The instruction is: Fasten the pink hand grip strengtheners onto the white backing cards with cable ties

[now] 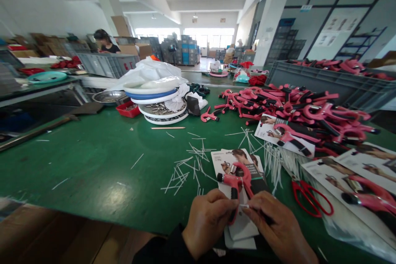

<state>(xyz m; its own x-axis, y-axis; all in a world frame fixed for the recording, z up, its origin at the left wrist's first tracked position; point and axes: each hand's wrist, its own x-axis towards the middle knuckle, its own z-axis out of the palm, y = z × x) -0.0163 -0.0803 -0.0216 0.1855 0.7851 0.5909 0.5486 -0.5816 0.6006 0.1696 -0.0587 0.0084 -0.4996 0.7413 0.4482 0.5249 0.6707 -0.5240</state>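
Note:
A pink hand gripper with black handles lies on a printed backing card near the table's front edge, with another card beneath. A thin white cable tie crosses its handles. My left hand is closed, its fingertips pinching the tie beside the left handle. My right hand is closed too, thumb and fingers pinching the tie from the other side. Part of the lower handles is hidden by my fingers. Red-handled scissors lie to the right, by a bunch of white cable ties.
Loose tie pieces are scattered left of the card. A large pile of pink hand grippers and a grey crate stand at right. Stacked round trays and a red box sit further back. A person is at far left.

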